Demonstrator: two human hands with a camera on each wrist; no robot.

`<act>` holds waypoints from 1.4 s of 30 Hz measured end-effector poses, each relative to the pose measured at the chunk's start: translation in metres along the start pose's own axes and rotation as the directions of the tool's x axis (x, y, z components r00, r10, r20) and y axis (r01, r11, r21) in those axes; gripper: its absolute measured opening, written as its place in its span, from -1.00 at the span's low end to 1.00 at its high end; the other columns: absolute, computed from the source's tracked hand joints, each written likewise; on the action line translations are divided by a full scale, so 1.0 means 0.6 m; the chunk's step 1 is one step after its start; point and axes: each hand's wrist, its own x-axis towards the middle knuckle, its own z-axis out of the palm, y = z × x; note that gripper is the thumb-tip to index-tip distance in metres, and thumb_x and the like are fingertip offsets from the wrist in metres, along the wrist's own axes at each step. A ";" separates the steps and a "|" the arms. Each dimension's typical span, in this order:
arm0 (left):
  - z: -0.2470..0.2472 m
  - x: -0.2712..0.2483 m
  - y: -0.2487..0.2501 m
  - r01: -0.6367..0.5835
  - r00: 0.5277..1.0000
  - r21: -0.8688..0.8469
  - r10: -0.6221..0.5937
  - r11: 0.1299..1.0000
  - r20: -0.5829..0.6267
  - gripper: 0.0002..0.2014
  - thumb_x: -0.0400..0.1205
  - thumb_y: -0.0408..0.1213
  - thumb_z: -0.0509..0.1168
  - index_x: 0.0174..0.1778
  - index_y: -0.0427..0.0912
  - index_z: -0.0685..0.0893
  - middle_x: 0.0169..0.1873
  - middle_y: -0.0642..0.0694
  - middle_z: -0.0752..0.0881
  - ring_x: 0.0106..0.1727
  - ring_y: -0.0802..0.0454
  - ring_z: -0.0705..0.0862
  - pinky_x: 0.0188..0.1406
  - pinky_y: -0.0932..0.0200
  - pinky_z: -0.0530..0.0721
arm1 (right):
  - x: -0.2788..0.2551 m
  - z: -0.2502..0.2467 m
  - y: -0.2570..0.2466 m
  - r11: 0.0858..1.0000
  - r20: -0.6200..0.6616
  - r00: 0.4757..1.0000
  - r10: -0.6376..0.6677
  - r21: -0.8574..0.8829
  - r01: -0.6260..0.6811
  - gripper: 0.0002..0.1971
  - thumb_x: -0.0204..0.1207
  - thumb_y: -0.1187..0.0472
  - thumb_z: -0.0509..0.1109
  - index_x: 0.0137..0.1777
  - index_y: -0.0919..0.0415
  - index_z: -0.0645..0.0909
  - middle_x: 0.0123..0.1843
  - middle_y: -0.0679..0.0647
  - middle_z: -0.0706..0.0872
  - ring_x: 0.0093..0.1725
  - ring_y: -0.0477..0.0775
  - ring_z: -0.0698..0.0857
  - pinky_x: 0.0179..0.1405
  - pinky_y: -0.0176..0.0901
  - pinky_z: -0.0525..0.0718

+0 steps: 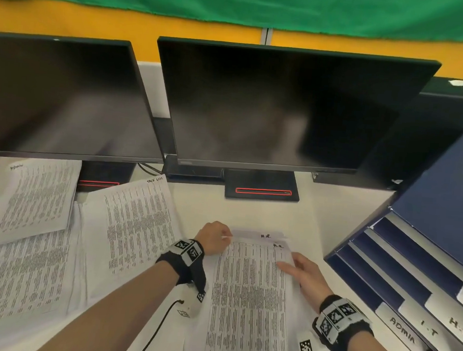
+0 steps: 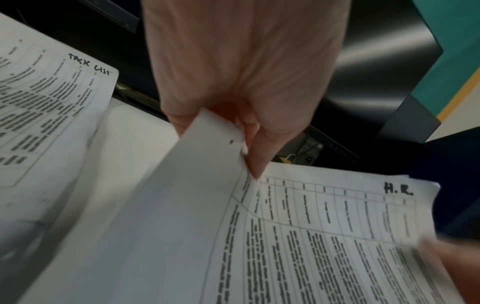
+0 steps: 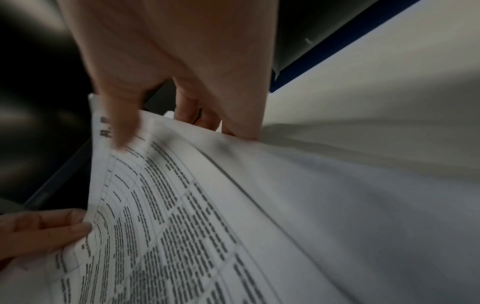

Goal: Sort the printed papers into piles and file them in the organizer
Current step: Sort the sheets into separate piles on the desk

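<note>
Fingers (image 2: pixel 255 144) of my left hand (image 1: pixel 214 239) pinch the far left corner of the H.R. papers (image 1: pixel 251 301). My right hand (image 1: pixel 304 275) lies flat with straight fingers on their right edge. These papers sit on the white surface (image 1: pixel 340 217), near me, left of the blue organizer (image 1: pixel 400 274).
</note>
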 end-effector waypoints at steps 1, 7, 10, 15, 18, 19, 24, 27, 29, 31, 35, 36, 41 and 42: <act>0.001 -0.001 0.003 -0.010 0.999 -0.022 0.011 1.000 0.032 -0.75 0.64 -0.22 0.24 0.13 -0.23 0.71 0.19 -0.16 0.70 0.21 -0.08 0.63 0.19 0.17 0.51 | 0.005 -0.001 0.004 1.000 -0.026 1.000 -0.014 -0.018 0.014 -0.75 0.42 0.14 0.48 0.09 0.13 0.68 0.07 0.07 0.80 0.02 0.00 0.77 0.20 0.02 0.65; -0.015 0.004 0.021 -0.063 0.989 -0.109 0.047 0.992 -0.141 -0.76 0.65 -0.21 0.18 -0.22 -0.14 0.71 -0.21 0.01 0.72 -0.12 -0.06 0.71 0.01 0.10 0.63 | 0.008 0.000 0.007 0.986 -0.070 0.994 -0.084 -0.151 0.072 -0.87 0.39 0.47 0.44 -0.14 0.29 0.77 -0.13 0.07 0.80 -0.07 -0.08 0.70 -0.07 -0.42 0.53; -0.021 0.008 0.027 -0.142 0.989 0.004 0.142 0.990 -0.032 -0.86 0.60 -0.28 0.26 -0.07 -0.14 0.73 -0.02 -0.12 0.69 -0.07 -0.04 0.66 0.04 0.09 0.63 | 0.007 -0.002 0.008 0.986 -0.074 0.994 -0.083 -0.151 0.071 -0.86 0.39 0.51 0.43 -0.13 0.33 0.76 -0.16 0.03 0.81 -0.17 -0.28 0.73 -0.18 -0.56 0.54; -0.022 0.015 0.029 -0.121 0.991 0.015 0.120 0.993 0.054 -0.84 0.62 -0.28 0.22 -0.08 -0.06 0.73 0.01 -0.11 0.69 -0.04 0.02 0.63 0.09 0.14 0.59 | 0.014 -0.006 0.020 0.991 -0.102 0.991 -0.087 -0.114 0.075 -0.87 0.36 0.49 0.47 -0.15 0.31 0.77 -0.16 0.03 0.82 -0.12 -0.16 0.73 -0.09 -0.49 0.51; -0.019 0.018 0.028 -0.056 0.998 0.018 0.056 0.998 0.023 -0.80 0.67 -0.23 0.10 -0.07 -0.04 0.65 -0.11 -0.06 0.75 -0.04 -0.08 0.71 0.09 0.02 0.65 | 0.016 -0.006 0.020 0.990 -0.098 0.991 -0.088 -0.123 0.076 -0.87 0.36 0.48 0.48 -0.16 0.29 0.77 -0.18 0.00 0.82 -0.15 -0.21 0.74 -0.12 -0.52 0.51; -0.017 0.018 0.030 -0.041 0.999 0.026 0.040 0.999 0.013 -0.81 0.68 -0.22 0.09 0.02 -0.07 0.61 -0.11 -0.09 0.76 -0.08 -0.09 0.71 0.06 0.01 0.66 | 0.017 -0.006 0.021 0.989 -0.094 0.991 -0.091 -0.122 0.079 -0.87 0.36 0.48 0.48 -0.16 0.30 0.77 -0.19 0.00 0.82 -0.15 -0.21 0.74 -0.14 -0.53 0.52; -0.012 0.019 0.033 -0.039 0.998 0.165 0.046 0.986 -0.038 -0.79 0.58 -0.18 0.28 0.12 -0.08 0.63 0.00 -0.11 0.71 -0.09 -0.02 0.61 0.02 0.10 0.59 | 0.023 -0.005 0.022 0.991 -0.104 0.990 -0.098 -0.103 0.087 -0.90 0.36 0.47 0.48 -0.16 0.34 0.77 -0.18 0.03 0.82 -0.08 -0.08 0.74 -0.08 -0.42 0.50; -0.010 0.020 0.035 -0.132 0.982 0.267 0.162 0.955 -0.093 -0.83 0.52 -0.14 0.38 -0.01 -0.06 0.65 -0.04 -0.04 0.63 0.00 -0.01 0.59 -0.07 0.18 0.49 | 0.024 -0.005 0.022 0.992 -0.103 0.990 -0.099 -0.093 0.089 -0.91 0.37 0.46 0.48 -0.16 0.33 0.77 -0.14 0.05 0.83 -0.04 -0.04 0.74 -0.05 -0.38 0.49; -0.010 0.021 0.037 -0.167 0.972 0.312 0.210 0.935 -0.107 -0.84 0.50 -0.11 0.39 -0.08 -0.06 0.63 -0.04 -0.01 0.60 0.00 0.01 0.56 -0.07 0.17 0.48 | 0.024 -0.004 0.021 0.992 -0.104 0.990 -0.099 -0.084 0.090 -0.90 0.37 0.46 0.48 -0.16 0.32 0.77 -0.11 0.06 0.83 -0.03 -0.04 0.74 -0.03 -0.37 0.50; -0.012 0.020 0.039 -0.187 0.970 0.334 0.228 0.924 -0.087 -0.85 0.49 -0.11 0.39 -0.13 -0.07 0.62 -0.06 -0.02 0.62 -0.03 0.00 0.57 -0.07 0.15 0.50 | 0.024 -0.004 0.020 0.992 -0.101 0.990 -0.101 -0.079 0.093 -0.90 0.37 0.46 0.47 -0.16 0.31 0.77 -0.10 0.06 0.83 -0.03 -0.06 0.74 -0.03 -0.38 0.50; -0.013 0.017 0.044 -0.227 0.970 0.368 0.243 0.902 0.003 -0.91 0.54 -0.21 0.32 -0.13 -0.14 0.63 -0.09 -0.06 0.71 -0.06 -0.04 0.64 -0.07 0.13 0.49 | 0.024 -0.002 0.018 0.993 -0.084 0.992 -0.097 -0.080 0.090 -0.89 0.38 0.48 0.47 -0.17 0.31 0.77 -0.13 0.04 0.82 -0.06 -0.09 0.73 -0.05 -0.41 0.50; -0.014 0.017 0.045 -0.224 0.971 0.363 0.239 0.905 0.003 -0.91 0.55 -0.21 0.33 -0.13 -0.15 0.64 -0.10 -0.07 0.73 -0.07 -0.05 0.65 -0.06 0.13 0.50 | 0.025 -0.003 0.018 0.993 -0.079 0.993 -0.091 -0.080 0.084 -0.89 0.38 0.49 0.46 -0.17 0.31 0.77 -0.13 0.05 0.82 -0.06 -0.09 0.73 -0.03 -0.41 0.51; -0.028 0.018 0.050 -0.189 0.980 0.314 0.198 0.931 0.002 -0.86 0.57 -0.18 0.36 -0.08 -0.18 0.66 -0.09 -0.10 0.74 -0.08 -0.04 0.63 -0.09 0.15 0.53 | 0.027 -0.005 0.018 0.994 -0.077 0.994 -0.078 -0.086 0.071 -0.86 0.38 0.52 0.44 -0.18 0.31 0.77 -0.14 0.07 0.81 -0.05 -0.06 0.72 0.00 -0.39 0.53; -0.029 0.017 0.050 -0.188 0.980 0.313 0.197 0.931 0.004 -0.85 0.58 -0.18 0.35 -0.08 -0.19 0.66 -0.08 -0.11 0.74 -0.10 -0.03 0.62 -0.10 0.16 0.52 | 0.027 -0.005 0.018 0.994 -0.077 0.994 -0.078 -0.087 0.071 -0.86 0.38 0.51 0.44 -0.18 0.31 0.77 -0.13 0.08 0.81 -0.04 -0.05 0.72 -0.01 -0.40 0.53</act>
